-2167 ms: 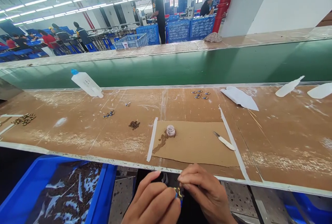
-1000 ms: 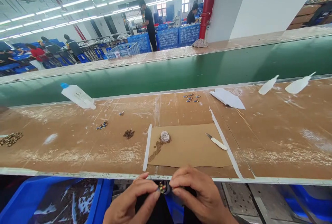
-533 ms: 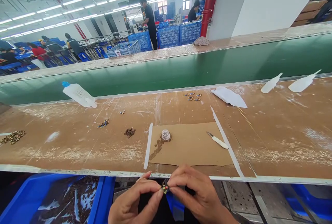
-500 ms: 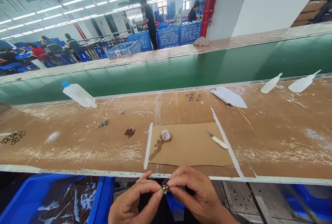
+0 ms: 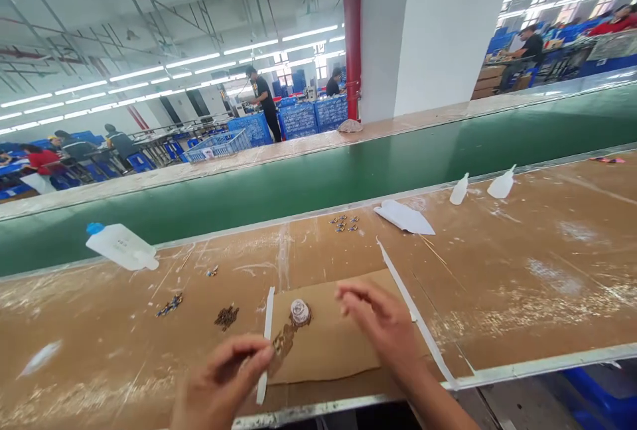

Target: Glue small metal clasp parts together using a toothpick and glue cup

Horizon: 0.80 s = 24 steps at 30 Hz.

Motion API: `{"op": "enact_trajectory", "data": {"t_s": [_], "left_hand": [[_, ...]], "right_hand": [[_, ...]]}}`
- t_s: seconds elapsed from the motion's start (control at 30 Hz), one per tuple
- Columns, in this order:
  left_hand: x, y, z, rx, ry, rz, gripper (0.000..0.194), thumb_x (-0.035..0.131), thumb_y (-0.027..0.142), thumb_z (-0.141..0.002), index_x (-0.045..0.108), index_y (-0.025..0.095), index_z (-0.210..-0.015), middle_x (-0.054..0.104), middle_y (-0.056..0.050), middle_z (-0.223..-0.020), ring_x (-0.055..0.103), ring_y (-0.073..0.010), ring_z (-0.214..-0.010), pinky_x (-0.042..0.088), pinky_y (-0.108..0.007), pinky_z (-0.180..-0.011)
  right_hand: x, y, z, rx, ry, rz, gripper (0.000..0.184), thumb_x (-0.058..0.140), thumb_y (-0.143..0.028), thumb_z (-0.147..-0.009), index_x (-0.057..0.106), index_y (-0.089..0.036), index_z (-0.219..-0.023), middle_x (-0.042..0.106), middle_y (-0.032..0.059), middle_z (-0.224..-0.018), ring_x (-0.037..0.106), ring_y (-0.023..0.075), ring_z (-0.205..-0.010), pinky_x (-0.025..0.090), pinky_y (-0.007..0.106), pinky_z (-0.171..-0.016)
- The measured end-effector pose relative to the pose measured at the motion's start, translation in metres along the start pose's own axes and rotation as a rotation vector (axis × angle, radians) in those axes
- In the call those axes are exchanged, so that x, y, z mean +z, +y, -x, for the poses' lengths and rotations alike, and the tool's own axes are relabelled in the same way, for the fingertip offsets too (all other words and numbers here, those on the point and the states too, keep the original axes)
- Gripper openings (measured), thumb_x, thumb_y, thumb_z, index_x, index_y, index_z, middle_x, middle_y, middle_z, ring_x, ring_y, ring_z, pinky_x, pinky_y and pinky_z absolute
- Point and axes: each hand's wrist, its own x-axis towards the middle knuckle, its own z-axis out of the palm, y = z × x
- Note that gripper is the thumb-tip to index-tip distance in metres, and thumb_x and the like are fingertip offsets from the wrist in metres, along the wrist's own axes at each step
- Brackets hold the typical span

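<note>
My left hand (image 5: 226,377) is over the table's front edge, with thumb and index finger pinched on a small gold-coloured metal part (image 5: 279,342), too blurred to make out fully. Over the right half of a cardboard sheet (image 5: 328,350) hovers my right hand (image 5: 381,324), its fingers loosely bent and slightly apart with nothing seen in them. It covers the white-handled knife, except perhaps for a bit of white by the wrist. Between the hands, a small round whitish lump (image 5: 300,312) stands on the cardboard, with a dark wet stain beside it.
Left of the cardboard lie a pile of small brown pieces (image 5: 227,317) and small blue-and-gold parts (image 5: 170,305). Further back are a blue-capped bottle (image 5: 122,246), more small parts (image 5: 343,223), white paper (image 5: 404,217) and two squeeze bottles (image 5: 501,183). A green belt (image 5: 298,184) runs behind.
My hands have parted and risen from below the table edge. The right hand has let go of the small part and moved over the cardboard; the left keeps it. The view has shifted right and up.
</note>
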Motion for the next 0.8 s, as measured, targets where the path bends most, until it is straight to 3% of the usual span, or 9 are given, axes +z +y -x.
{"op": "enact_trajectory", "data": {"t_s": [0.07,0.13,0.23,0.33,0.53,0.63,0.8], "left_hand": [[0.011,0.004,-0.042,-0.025,-0.097,-0.021,0.025,0.075,0.042,-0.064,0.071,0.018,-0.069,0.070,-0.001,-0.068,0.065,-0.0167,-0.066,0.054,-0.023,-0.064],[0.031,0.003,-0.085,-0.026,-0.232,-0.021,0.022,0.072,0.038,-0.064,0.070,0.017,-0.068,0.067,-0.001,-0.064,0.062,-0.0153,-0.064,0.051,-0.024,-0.063],[0.070,-0.007,-0.143,-0.041,-0.341,-0.039,0.017,0.069,0.032,-0.059,0.067,0.016,-0.064,0.065,-0.001,-0.060,0.059,-0.0142,-0.060,0.047,-0.025,-0.062],[0.110,-0.020,-0.184,-0.017,-0.370,-0.082,0.013,0.070,0.026,-0.056,0.064,0.015,-0.059,0.063,0.000,-0.056,0.057,-0.0135,-0.057,0.044,-0.025,-0.060],[0.164,-0.035,-0.225,0.000,-0.418,-0.216,0.017,0.070,0.026,-0.071,0.061,0.014,-0.064,0.058,0.004,-0.056,0.053,-0.0105,-0.054,0.042,-0.025,-0.058],[0.177,-0.042,-0.235,-0.017,-0.467,-0.292,0.021,0.062,0.031,-0.083,0.060,0.013,-0.072,0.057,0.004,-0.062,0.053,-0.0095,-0.056,0.046,-0.026,-0.059],[0.186,-0.048,-0.239,-0.047,-0.501,-0.375,0.022,0.059,0.033,-0.086,0.061,0.012,-0.080,0.060,0.001,-0.073,0.057,-0.0107,-0.064,0.050,-0.027,-0.062]], "right_hand": [[-0.002,0.024,-0.031,0.151,0.251,-0.092,0.030,0.053,-0.042,-0.085,0.065,-0.016,-0.094,0.064,0.0050,-0.083,0.055,0.0086,-0.062,0.047,0.022,-0.063],[-0.002,0.049,-0.058,0.228,0.419,-0.120,0.040,0.053,-0.051,-0.081,0.064,-0.014,-0.091,0.063,0.0059,-0.084,0.052,0.0084,-0.061,0.046,0.022,-0.062],[-0.004,0.076,-0.077,0.231,0.488,-0.111,0.046,0.054,-0.055,-0.078,0.065,-0.013,-0.092,0.063,0.0065,-0.084,0.051,0.0085,-0.059,0.043,0.022,-0.058],[-0.008,0.088,-0.075,0.218,0.495,-0.104,0.046,0.056,-0.055,-0.077,0.066,-0.013,-0.094,0.064,0.0063,-0.083,0.052,0.0091,-0.058,0.043,0.022,-0.056],[-0.010,0.097,-0.074,0.218,0.524,-0.106,0.048,0.055,-0.056,-0.078,0.067,-0.013,-0.095,0.064,0.0066,-0.082,0.053,0.0095,-0.056,0.044,0.022,-0.053],[-0.009,0.100,-0.077,0.205,0.518,-0.113,0.051,0.054,-0.058,-0.077,0.067,-0.013,-0.096,0.065,0.0072,-0.083,0.053,0.0097,-0.056,0.043,0.022,-0.051],[-0.009,0.101,-0.076,0.252,0.510,-0.135,0.050,0.055,-0.057,-0.078,0.066,-0.014,-0.099,0.064,0.0065,-0.086,0.053,0.0096,-0.058,0.043,0.021,-0.053]]}}
